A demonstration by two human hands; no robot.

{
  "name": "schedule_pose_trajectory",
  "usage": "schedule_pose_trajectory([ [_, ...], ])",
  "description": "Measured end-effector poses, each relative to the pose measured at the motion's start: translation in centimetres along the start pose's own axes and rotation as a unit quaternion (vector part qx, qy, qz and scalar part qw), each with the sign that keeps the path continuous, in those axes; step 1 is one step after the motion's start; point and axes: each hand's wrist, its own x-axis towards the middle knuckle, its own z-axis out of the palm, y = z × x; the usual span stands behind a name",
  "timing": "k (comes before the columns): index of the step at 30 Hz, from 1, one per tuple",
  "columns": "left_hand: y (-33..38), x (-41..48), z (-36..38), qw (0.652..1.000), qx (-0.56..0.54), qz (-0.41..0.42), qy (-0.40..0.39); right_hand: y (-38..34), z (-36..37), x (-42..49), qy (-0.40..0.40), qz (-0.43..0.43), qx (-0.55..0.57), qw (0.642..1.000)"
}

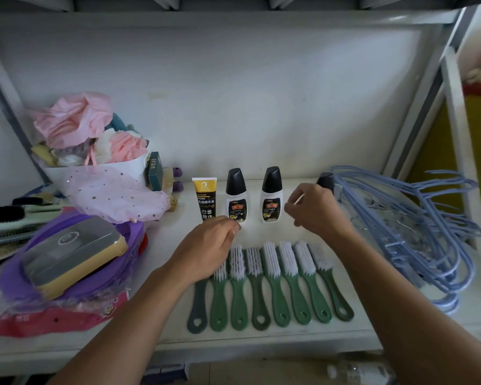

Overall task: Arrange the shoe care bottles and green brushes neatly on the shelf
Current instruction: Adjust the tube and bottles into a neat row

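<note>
Bottles [236,195] stand in a far row and green brushes [272,273] lie near; the left hand [206,245], curled at one bottle's foot (grip unclear), or the loose, empty right hand [314,209] might topple one.

The left forearm [139,315] and right forearm [400,301] reach in from the near edge, angling toward the middle. The left hand [206,247] is palm down with its fingers curled under. The right hand [315,211], farther off, brings thumb and forefinger tips close together. Whether either hand holds anything is unclear.
</note>
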Motion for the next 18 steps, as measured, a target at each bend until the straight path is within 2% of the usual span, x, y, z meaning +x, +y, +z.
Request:
schedule_pose_trajectory([
  [4,0.4,-0.4,-0.1,1.0,0.003,0.003,0.008,1.9,-2.8,-1.1,0.077,0.01,-0.053,0.996],
  [7,0.6,-0.7,-0.1,1.0,0.008,0.004,0.005,3.2,-3.5,-1.4,0.109,0.037,-0.01,0.993],
  [15,0.0,-0.4,0.1,1.0,0.018,-0.006,-0.002,6.9,0.3,1.9,0.01,0.134,0.133,0.982],
  [18,-0.1,-0.5,0.2,1.0,0.029,-0.007,-0.008,7.8,2.1,3.2,-0.012,0.159,0.136,0.978],
])
